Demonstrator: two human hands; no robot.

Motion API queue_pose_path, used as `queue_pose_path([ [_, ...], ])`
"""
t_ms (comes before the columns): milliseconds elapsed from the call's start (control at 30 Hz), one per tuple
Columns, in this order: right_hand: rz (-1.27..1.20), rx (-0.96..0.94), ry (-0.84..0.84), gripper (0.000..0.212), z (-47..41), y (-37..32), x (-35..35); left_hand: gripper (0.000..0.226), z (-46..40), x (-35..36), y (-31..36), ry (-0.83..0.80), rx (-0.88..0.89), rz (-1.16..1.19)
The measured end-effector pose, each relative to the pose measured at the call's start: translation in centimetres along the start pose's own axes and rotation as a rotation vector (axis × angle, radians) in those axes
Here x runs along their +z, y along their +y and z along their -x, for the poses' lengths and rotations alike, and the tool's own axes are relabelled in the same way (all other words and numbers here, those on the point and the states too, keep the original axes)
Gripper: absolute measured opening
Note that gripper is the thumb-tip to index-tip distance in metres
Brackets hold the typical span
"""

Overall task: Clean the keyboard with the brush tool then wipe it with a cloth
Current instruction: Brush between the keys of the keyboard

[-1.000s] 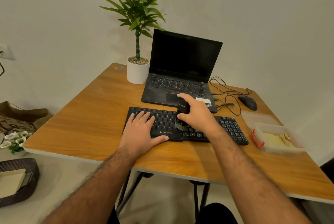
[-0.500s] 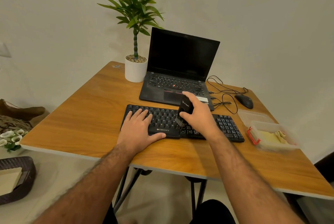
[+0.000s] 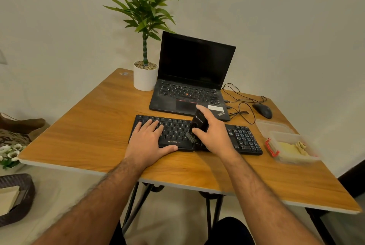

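Keyboard: black, near counter front edge. Left hand: flat, fingers spread, pinning the keys. Right hand: closed round brush, bristles on middle keys. Risks: hard strokes popping keycaps; keyboard sliding toward laptop if left hand lifts.

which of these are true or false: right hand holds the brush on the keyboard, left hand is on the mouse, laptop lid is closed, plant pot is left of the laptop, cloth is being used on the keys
1. The right hand holds the brush on the keyboard: true.
2. The left hand is on the mouse: false, it lies flat on the keyboard's left part.
3. The laptop lid is closed: false, it stands open with a dark screen.
4. The plant pot is left of the laptop: true.
5. A cloth is being used on the keys: false, only the brush is.
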State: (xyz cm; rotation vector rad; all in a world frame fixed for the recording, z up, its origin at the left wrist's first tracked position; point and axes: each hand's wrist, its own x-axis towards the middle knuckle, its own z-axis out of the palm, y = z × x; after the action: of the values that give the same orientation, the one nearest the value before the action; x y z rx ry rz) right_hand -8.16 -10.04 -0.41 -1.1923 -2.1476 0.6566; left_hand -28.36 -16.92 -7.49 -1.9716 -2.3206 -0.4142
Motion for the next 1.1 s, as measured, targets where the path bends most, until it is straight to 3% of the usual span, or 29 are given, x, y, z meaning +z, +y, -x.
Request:
queue_pose_path([
  [233,0.081,0.006,-0.168,0.070,0.6,0.4,-1.7,0.106,0.0,0.0,0.0,-0.010,0.002,-0.006],
  [433,0.089,0.045,0.043,0.072,-0.8,0.0,-1.2,0.108,0.0,-0.1,0.1,-0.012,-0.001,-0.002],
  [600,0.080,0.032,-0.010,0.073,0.2,0.4,0.0,0.109,0.0,-0.4,0.0,-0.020,0.001,0.001],
  [800,0.011,0.056,-0.081,0.070,1.5,0.9,-1.0,0.136,-0.1,-0.5,-0.6,-0.020,0.034,0.014],
  [933,-0.045,0.065,-0.148,0.069,1.4,0.6,-2.3,0.135,0.1,-0.8,-1.4,-0.049,0.094,0.008],
  [1100,-0.049,0.065,0.078,0.074,0.5,0.7,-2.4,0.121,0.3,-0.7,0.5,-0.046,0.153,0.006],
])
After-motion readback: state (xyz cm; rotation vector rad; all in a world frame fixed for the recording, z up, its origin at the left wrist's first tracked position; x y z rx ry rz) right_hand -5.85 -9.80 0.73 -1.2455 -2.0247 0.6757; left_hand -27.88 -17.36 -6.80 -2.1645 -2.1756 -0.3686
